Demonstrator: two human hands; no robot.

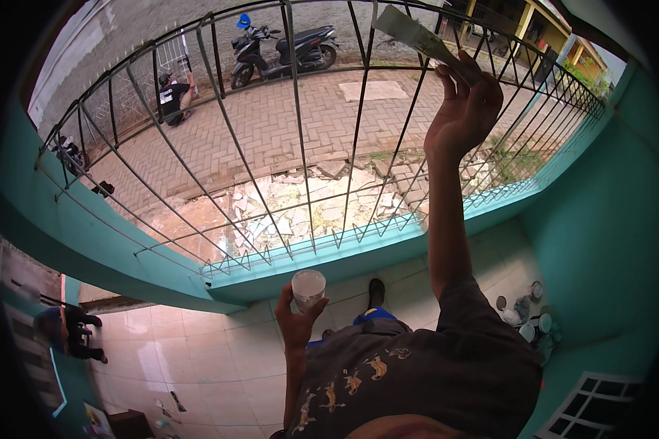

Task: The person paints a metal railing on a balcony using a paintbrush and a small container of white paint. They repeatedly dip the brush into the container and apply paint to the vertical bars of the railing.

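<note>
My right hand [465, 110] is raised high in front of the metal bar railing, at the upper right. Its fingers are closed on the narrow end of a flat grey brush-like tool [414, 33], which widens to a squared end near the top rail. Whether it is a brush or a scraper, I cannot tell. Lower down, my left hand [300, 314] is wrapped round a small clear plastic cup [309, 290] with something whitish in it. The cup is upright, in front of the teal wall ledge. The dark metal railing [312, 201] stands on that ledge [373, 238].
Several small containers [527, 333] stand on the tiled floor [220, 358] by the right teal wall [600, 219]. Small items [176, 401] lie at lower left, near a person [73, 329]. Beyond the railing are a motorbike [285, 51], another person [174, 99] and broken paving [293, 208].
</note>
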